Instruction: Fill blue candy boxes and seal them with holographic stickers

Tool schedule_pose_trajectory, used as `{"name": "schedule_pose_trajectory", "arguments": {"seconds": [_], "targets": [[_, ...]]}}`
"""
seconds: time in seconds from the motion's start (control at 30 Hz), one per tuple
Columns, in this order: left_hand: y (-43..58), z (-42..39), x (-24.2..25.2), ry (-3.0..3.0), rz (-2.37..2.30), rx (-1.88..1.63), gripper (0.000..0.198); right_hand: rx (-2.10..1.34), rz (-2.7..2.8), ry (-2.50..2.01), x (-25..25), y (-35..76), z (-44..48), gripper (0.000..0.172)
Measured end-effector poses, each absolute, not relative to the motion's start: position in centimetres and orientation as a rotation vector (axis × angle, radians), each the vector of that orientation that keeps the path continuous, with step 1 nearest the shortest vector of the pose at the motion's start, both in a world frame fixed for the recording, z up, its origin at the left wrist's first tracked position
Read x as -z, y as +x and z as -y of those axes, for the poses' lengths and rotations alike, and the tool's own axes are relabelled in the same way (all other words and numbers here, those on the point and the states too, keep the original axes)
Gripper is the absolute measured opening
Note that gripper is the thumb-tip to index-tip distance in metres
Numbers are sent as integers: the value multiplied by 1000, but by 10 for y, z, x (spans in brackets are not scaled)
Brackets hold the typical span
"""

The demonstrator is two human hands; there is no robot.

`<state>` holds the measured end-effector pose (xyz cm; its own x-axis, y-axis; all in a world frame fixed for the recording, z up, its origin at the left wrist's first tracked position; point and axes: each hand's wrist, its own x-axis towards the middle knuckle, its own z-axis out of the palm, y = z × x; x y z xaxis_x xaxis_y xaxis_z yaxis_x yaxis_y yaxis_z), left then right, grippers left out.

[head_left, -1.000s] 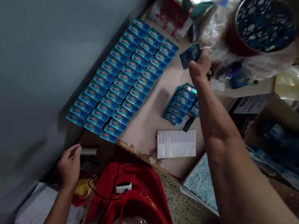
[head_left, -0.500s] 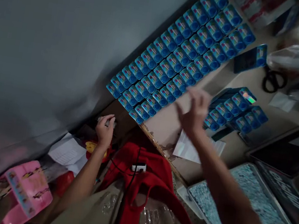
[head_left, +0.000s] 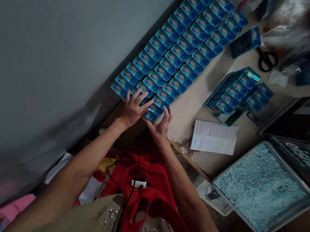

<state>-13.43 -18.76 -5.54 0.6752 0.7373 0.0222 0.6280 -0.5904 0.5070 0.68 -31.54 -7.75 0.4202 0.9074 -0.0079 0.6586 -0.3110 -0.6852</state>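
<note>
Long rows of small blue boxes (head_left: 184,44) with printed tops stand packed side by side along the wall. My left hand (head_left: 132,111) lies over the near end of the rows, fingers spread across the box tops. At the near right corner, my right hand (head_left: 161,127) has its thumb at the front of the end boxes and its fingers along their side. Both hands touch the boxes, and neither is wrapped round one. The left hand partly covers the boxes beneath it.
A smaller group of blue boxes (head_left: 233,93) stands to the right, beside a white printed sheet (head_left: 214,138). Black-handled scissors (head_left: 267,62) lie farther back. A clear tray of pale blue bits (head_left: 264,188) sits at the right. The wall (head_left: 67,39) bounds the left side.
My right hand has come down and left from above the table to the near corner of the rows. My left hand has moved up and right onto the boxes.
</note>
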Motion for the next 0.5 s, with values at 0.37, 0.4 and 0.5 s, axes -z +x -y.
{"name": "schedule_pose_trajectory", "arguments": {"seconds": [0.37, 0.4, 0.5], "targets": [[-132, 182, 62, 2403, -1014, -404, 54, -324, 1384, -2366, 69, 0, 287, 90], [-132, 183, 61, 2407, -997, -407, 51, -310, 1385, -2385, 67, -2, 287, 87], [-135, 185, 61, 2407, -941, -410, 45, -287, 1422, -2399, 64, -5, 289, 80]]}}
